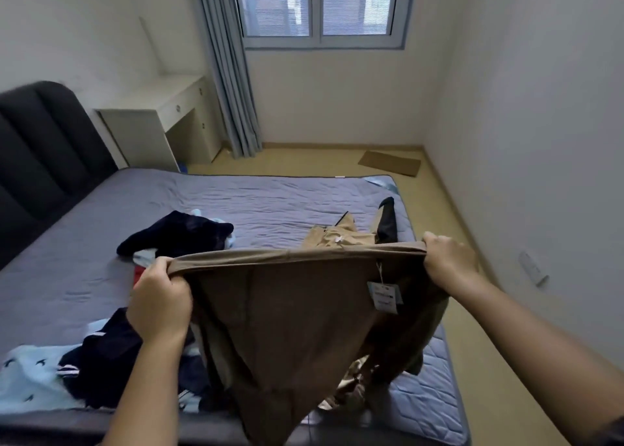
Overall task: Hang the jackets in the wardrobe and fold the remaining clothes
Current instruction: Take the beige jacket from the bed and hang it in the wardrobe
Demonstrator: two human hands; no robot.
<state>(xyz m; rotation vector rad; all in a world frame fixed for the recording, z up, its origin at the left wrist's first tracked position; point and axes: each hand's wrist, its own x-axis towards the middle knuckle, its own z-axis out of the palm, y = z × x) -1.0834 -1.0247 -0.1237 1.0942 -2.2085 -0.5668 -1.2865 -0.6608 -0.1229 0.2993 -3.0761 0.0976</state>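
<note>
Bed (236,202) is filling the frame. Brown trousers (287,310) are hanging above its 6 o'clock edge. Left hand (160,305) is gripping the waistband's 9 o'clock end, right hand (445,263) the 3 o'clock end. Paper tag (385,295) is dangling beside the right hand.

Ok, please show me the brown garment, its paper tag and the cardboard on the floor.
brown garment (287,310): head view, middle of the hanging cloth.
paper tag (385,295): head view, centre of the card.
cardboard (390,163): head view, middle of the sheet.
</note>
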